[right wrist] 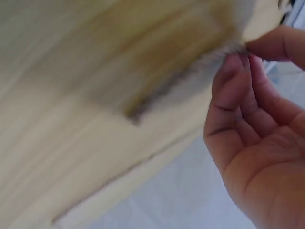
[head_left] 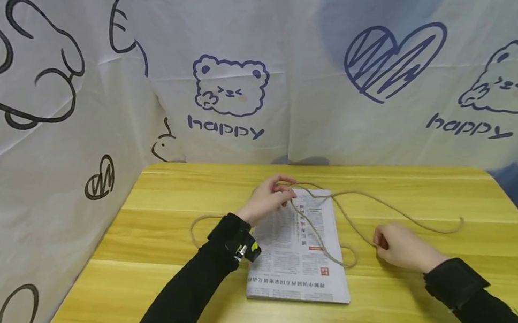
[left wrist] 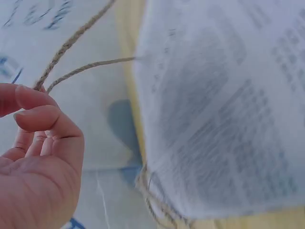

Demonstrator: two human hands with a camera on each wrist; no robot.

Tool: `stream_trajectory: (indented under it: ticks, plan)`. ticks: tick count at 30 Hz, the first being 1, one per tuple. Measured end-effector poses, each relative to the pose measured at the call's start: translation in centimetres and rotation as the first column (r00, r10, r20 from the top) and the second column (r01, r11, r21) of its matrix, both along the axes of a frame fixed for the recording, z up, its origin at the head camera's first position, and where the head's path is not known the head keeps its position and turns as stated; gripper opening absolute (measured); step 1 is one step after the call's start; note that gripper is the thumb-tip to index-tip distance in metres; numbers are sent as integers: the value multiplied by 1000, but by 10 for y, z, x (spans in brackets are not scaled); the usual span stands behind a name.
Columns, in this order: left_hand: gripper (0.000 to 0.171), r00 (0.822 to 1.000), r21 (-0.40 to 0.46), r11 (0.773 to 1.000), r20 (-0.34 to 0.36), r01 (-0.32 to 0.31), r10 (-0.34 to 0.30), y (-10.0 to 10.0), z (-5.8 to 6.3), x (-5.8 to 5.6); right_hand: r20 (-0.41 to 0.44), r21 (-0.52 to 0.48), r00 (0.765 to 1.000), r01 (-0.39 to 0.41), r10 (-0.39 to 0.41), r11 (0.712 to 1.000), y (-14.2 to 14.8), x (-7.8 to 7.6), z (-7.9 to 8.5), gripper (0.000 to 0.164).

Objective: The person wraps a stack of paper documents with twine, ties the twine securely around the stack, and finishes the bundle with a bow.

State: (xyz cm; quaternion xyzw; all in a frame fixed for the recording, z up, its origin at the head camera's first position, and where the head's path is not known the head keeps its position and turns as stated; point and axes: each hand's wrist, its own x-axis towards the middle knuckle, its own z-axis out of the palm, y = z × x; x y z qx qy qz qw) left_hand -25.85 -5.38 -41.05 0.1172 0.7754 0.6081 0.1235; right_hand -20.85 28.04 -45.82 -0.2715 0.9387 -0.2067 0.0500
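A folded stack of newspaper (head_left: 274,276) lies on the table, with a long tan twine (head_left: 373,198) looped loosely over and around it. At the stack's far left corner, my left hand (head_left: 270,199) pinches the twine between thumb and fingers; two strands run from those fingertips in the left wrist view. My right hand (head_left: 404,246) is to the right of the newspaper and pinches another length of twine (right wrist: 174,86) between thumb and fingertips. One free end of the twine curves out over the table's far right part. Part of the stack is hidden behind my left forearm.
The yellow wood-grain table (head_left: 141,287) reaches back to a white cloth backdrop (head_left: 265,27) with blue drawings. Another white cloth wall (head_left: 84,237) borders the left side. A loop of twine (head_left: 193,229) lies left of the newspaper, and another loop crosses its right edge.
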Motion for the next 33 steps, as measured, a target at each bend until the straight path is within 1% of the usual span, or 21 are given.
stream_trajectory:
  ticks: [2, 6, 10, 12, 13, 15, 17, 18, 19, 20, 22, 23, 24, 25, 26, 28, 29, 30, 31, 32, 33]
  plan:
    - [37, 998, 66, 997, 44, -39, 37, -12, 6, -1, 5, 13, 1000, -3, 3, 1000, 10, 3, 4, 13]
    - [40, 990, 182, 978, 118, -100, 80, -46, 20, -3, -4, 16, 1000, -25, 25, 1000, 33, 10, 10, 21]
    - [31, 977, 285, 944, 176, -168, 121, -84, 31, -3, -10, 5, 999, -45, 45, 999, 52, 16, 13, 26]
    - [25, 969, 322, 925, 200, -204, 144, -102, 35, -2, 5, -13, 1000, -16, 17, 1000, 59, 19, 15, 25]
    - [21, 966, 333, 917, 208, -220, 156, -111, 35, -1, 15, -26, 1000, 13, -12, 1000, 61, 21, 17, 24]
    - [18, 961, 324, 916, 216, -236, 172, -126, 35, 2, 3, -61, 997, 79, -79, 995, 64, 23, 19, 19]
    - [20, 958, 277, 929, 214, -245, 189, -138, 31, 5, -18, -112, 986, 165, -168, 980, 65, 23, 21, 11]
    - [23, 957, 239, 939, 209, -247, 198, -143, 28, 6, -27, -151, 978, 202, -208, 968, 65, 23, 22, 6]
    - [26, 956, 193, 949, 203, -249, 209, -147, 25, 8, -31, -196, 969, 234, -245, 952, 64, 22, 23, 5]
    - [31, 956, 139, 958, 194, -251, 222, -151, 22, 10, -25, -243, 960, 266, -280, 933, 64, 21, 24, 9]
    - [37, 954, 18, 966, 164, -259, 252, -156, 14, 14, 18, -347, 941, 324, -339, 880, 64, 17, 25, 17]
    - [38, 953, -45, 964, 141, -263, 267, -159, 11, 16, 46, -399, 933, 346, -358, 849, 65, 15, 25, 21]
    - [38, 953, -111, 956, 106, -273, 285, -162, 7, 17, 83, -465, 925, 365, -371, 806, 66, 13, 24, 22]
    - [39, 953, -173, 944, 69, -282, 297, -165, 4, 19, 110, -509, 917, 383, -384, 771, 67, 11, 24, 23]
    - [38, 950, -231, 928, 33, -294, 309, -168, 1, 21, 130, -546, 910, 396, -393, 738, 68, 9, 24, 24]
    - [36, 940, -327, 885, -31, -331, 340, -176, -5, 25, 165, -619, 898, 416, -407, 666, 71, 7, 24, 21]
    - [37, 934, -363, 865, -56, -348, 352, -180, -8, 27, 190, -660, 893, 425, -409, 620, 72, 6, 25, 18]
    - [37, 925, -397, 839, -80, -372, 372, -185, -10, 29, 225, -706, 883, 439, -412, 555, 72, 6, 26, 14]
    - [38, 917, -433, 814, -93, -387, 387, -191, -12, 31, 241, -728, 877, 447, -416, 520, 72, 7, 28, 11]
    - [38, 906, -465, 785, -108, -409, 408, -196, -14, 34, 264, -761, 871, 452, -415, 466, 73, 8, 30, 8]
    - [39, 895, -498, 754, -123, -429, 428, -202, -15, 36, 293, -796, 864, 458, -409, 396, 73, 10, 32, 8]
